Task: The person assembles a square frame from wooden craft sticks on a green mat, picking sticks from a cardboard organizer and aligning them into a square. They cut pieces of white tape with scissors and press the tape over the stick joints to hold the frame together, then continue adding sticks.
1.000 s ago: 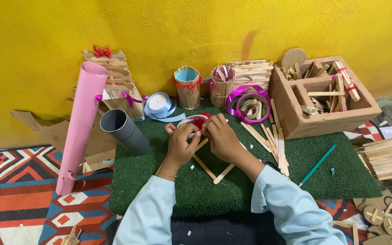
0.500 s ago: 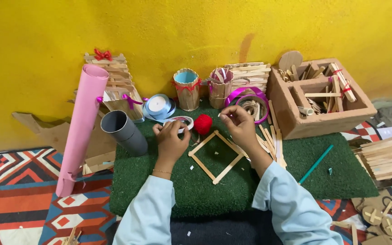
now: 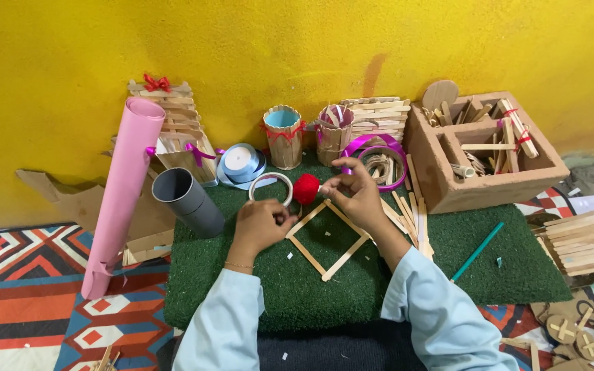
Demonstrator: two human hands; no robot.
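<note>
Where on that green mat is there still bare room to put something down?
The green mat is bare at its near edge between the sleeves, below the stick square, and at the near right beyond the green pencil. It is crowded at the back: gray tube, tape ring, red pompom, both hands and the loose sticks.

We see bright, even, soft light with no glare. Faint shadows fall on the yellow wall point(image 3: 297, 48) behind the sticks. The view is sharp throughout; only the right hand point(image 3: 359, 196) looks slightly motion-blurred.
</note>
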